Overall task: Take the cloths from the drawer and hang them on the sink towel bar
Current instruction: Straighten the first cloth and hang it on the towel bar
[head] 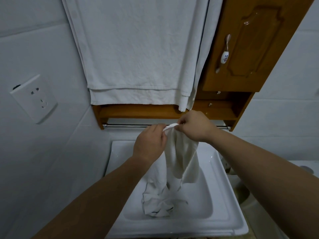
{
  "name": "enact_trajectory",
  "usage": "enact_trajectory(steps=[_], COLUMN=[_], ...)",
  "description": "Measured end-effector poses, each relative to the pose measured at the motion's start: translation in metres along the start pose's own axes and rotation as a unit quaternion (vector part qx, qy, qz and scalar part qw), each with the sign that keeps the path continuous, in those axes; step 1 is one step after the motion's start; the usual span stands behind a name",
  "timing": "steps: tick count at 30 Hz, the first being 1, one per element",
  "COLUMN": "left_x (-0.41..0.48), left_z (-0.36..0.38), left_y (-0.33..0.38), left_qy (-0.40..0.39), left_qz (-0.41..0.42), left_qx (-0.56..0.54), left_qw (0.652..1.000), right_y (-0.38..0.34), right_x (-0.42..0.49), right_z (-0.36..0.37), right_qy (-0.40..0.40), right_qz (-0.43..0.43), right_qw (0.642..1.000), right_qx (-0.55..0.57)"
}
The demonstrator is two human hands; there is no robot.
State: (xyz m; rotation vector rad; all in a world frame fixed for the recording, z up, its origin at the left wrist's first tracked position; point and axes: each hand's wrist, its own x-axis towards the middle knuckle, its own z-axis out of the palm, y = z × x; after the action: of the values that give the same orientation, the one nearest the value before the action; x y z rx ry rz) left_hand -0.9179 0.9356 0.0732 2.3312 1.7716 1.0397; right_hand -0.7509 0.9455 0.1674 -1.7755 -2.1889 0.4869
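Pinching the soft white cloth by its top edge, my left hand and right hand reach out beside the shiny round bar.

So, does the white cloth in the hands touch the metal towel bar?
Cannot tell. In the head view the cloth, pinched by the left hand and right hand, overlaps the towel bar; no gap or contact shows.

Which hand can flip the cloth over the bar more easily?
Probably the right hand: it pinches the cloth by its top edge right at the towel bar. The left hand pinches it too, but sits lower.
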Motion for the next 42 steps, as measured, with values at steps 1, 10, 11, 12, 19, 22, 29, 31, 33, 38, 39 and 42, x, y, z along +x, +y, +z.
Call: enact_trajectory(steps=[1,10,11,12,19,22,29,31,33,38,39,42], left_x=[0.001,0.008,0.009,0.008,0.0,-0.004,0.01,0.013,0.017,0.018,0.018,0.017], left_z=[0.001,-0.001,-0.001,-0.002,-0.004,0.0,-0.006,-0.009,-0.013,-0.022,-0.022,-0.022], left_y=[-0.002,-0.025,-0.027,-0.029,-0.055,-0.058,-0.031,-0.023,-0.018,-0.016,-0.016,-0.015], left_qy=[-0.001,0.022,0.023,0.023,-0.006,-0.057,-0.14,-0.196,-0.233,-0.259,-0.26,-0.25], left_qz=[-0.01,-0.176,-0.197,-0.213,-0.279,-0.23,-0.232,-0.249,-0.261,-0.3,-0.291,-0.244], left_qx=[0.006,-0.022,-0.028,-0.032,-0.069,-0.071,-0.284,-0.338,-0.373,-0.388,-0.383,-0.369], left_qw=[1.0,0.984,0.98,0.976,0.958,0.969,0.92,0.886,0.859,0.832,0.837,0.862], right_y=[0.001,0.006,0.006,0.005,0.016,0.028,0.006,0.0,-0.003,-0.001,0.0,0.0], right_x=[0.0,0.003,0.004,0.004,0.01,0.016,0.003,0.002,0.002,-0.001,-0.001,0.0], right_z=[-0.001,-0.02,-0.022,-0.023,-0.028,-0.02,0.019,0.03,0.037,0.041,0.041,0.037], right_qy=[0.001,0.026,0.029,0.034,0.081,0.072,-0.039,-0.059,-0.065,-0.052,-0.051,-0.053], right_qz=[0.005,0.035,0.038,0.04,0.076,0.111,0.048,0.018,0.011,-0.005,-0.006,0.009], right_qw=[1.0,0.995,0.994,0.994,0.992,0.991,0.997,0.998,0.998,0.999,0.999,0.998], right_qx=[0.009,0.088,0.095,0.101,0.061,-0.038,-0.046,-0.022,0.018,0.014,0.005,0.019])
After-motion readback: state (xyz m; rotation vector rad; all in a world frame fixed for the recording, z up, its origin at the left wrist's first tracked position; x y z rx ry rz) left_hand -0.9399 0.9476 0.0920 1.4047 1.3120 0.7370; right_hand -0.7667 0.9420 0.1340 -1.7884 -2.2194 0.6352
